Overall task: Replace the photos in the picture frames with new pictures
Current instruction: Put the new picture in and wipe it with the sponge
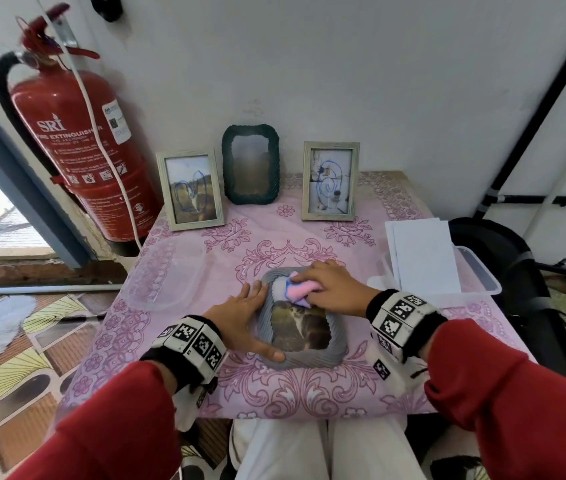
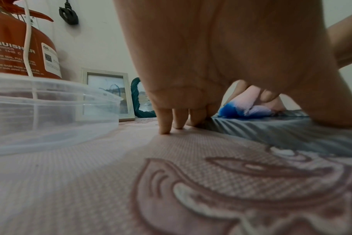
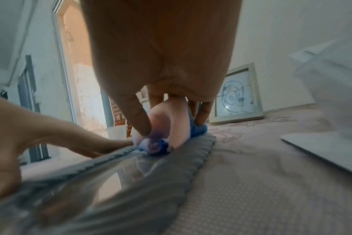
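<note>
Your right hand (image 1: pixel 331 287) grips a pink-and-blue cloth (image 1: pixel 300 290) on the glass of the grey frame (image 1: pixel 300 327), lying flat at lower centre of the table (image 1: pixel 326 403). Keep your left hand (image 1: pixel 243 317), fingers straight, braced against the frame's left edge, and wipe with light strokes so the frame likely stays put.

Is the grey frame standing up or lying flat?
Lying flat, glass up, on the tablecloth: the grey frame lies under both hands, unlike the three upright frames behind.
</note>
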Demonstrator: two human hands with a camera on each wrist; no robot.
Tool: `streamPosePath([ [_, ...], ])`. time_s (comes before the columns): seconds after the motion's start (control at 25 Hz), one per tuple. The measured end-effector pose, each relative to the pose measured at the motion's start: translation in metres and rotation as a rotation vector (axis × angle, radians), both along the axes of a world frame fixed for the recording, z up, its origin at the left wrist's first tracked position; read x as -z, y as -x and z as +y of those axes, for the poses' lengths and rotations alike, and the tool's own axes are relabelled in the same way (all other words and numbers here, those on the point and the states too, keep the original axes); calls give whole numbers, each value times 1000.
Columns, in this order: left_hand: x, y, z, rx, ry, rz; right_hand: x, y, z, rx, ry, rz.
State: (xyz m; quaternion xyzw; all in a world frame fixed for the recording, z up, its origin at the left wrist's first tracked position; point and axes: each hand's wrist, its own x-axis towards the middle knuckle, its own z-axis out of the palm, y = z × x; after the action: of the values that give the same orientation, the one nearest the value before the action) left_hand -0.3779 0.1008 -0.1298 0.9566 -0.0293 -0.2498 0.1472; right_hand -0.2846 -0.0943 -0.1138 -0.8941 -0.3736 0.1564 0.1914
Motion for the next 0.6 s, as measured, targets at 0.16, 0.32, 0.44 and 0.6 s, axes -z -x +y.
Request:
streamPosePath([
  [0.16, -6, 2, -7, -18, -61, -41, -3, 9, -4, 147, -265, 92],
  [0.32, -18, 0, -22, 56, -200, -94, 5, 11, -8, 386, -314, 51],
  [0.44, -27, -3, -33, -3, -47, -65, 13, 8, -10, 552, -259, 112],
  [0.6, -25, -3, -45, -88, 40, -59, 19, 6, -11, 617, -420, 217],
])
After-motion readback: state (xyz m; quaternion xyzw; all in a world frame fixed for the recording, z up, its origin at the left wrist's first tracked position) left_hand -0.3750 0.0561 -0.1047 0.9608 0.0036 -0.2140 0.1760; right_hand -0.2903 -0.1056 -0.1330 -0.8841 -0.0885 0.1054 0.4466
